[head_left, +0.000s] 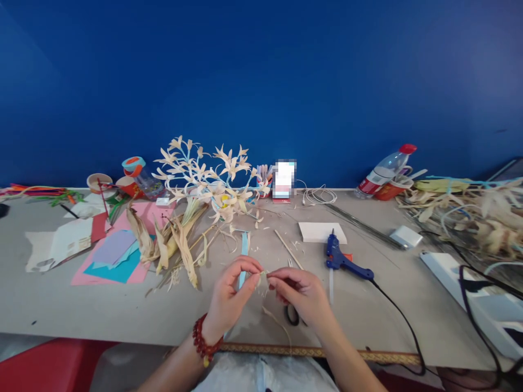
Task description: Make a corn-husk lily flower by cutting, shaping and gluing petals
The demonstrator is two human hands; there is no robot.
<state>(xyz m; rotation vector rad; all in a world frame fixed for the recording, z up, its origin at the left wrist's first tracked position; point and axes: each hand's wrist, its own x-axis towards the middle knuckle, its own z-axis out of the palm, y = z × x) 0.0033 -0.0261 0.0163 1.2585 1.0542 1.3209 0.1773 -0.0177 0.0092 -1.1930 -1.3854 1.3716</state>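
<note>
Close in front of me, my left hand (233, 294) and my right hand (304, 294) meet fingertip to fingertip. Both pinch a small pale piece of corn husk (262, 279), mostly hidden by the fingers. Under my right hand lies a pair of scissors (291, 316), its black handle partly covered. A light blue strip (244, 245) runs behind my left hand. A thin husk strand (280, 324) rests near the table edge below the hands. Husk flowers (226, 179) on light blue stems stand beyond, at the back.
A blue glue gun (347, 261) lies to the right, its black cord trailing past a white power strip (466, 305). Dried husks (180, 239) and coloured paper (114, 261) spread on the left. A tilted bottle (382, 171), a lit phone (284, 179) and wires (363, 224) are farther back.
</note>
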